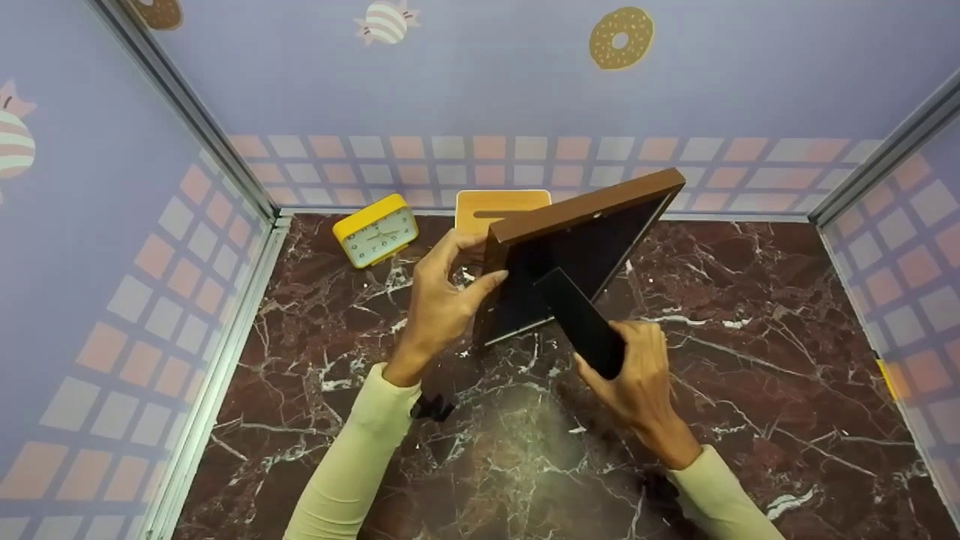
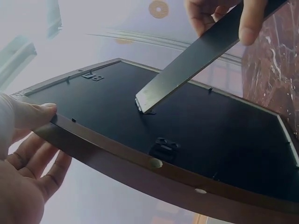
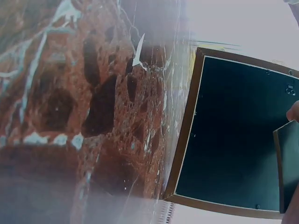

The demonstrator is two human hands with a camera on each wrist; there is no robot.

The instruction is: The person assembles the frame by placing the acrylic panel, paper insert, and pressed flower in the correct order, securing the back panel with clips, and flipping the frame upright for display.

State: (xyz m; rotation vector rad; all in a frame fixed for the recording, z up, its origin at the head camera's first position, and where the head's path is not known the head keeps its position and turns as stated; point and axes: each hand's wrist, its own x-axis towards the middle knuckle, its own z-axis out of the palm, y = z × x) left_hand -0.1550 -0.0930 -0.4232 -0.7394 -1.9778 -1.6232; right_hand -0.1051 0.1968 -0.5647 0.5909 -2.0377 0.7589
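A brown wooden picture frame point(image 1: 589, 206) is held up at a tilt, its black back panel point(image 2: 107, 102) facing me. My left hand point(image 1: 442, 300) grips the frame's left side, the thumb on the back edge and the fingers behind. My right hand point(image 1: 637, 375) pinches the free end of the black easel leg point(image 1: 581, 322), which stands out from the panel. In the left wrist view the leg's other end meets a small hinge point(image 2: 142, 109) in the panel's middle. Metal hangers point(image 2: 163, 148) sit near the panel's edges. The frame's front is hidden.
A yellow alarm clock point(image 1: 381, 232) stands at the back left of the marbled table point(image 1: 750, 360). Behind the frame, partly hidden, is an orange-tan slotted object point(image 1: 499, 202). Patterned walls point(image 1: 480, 90) close in the back and both sides.
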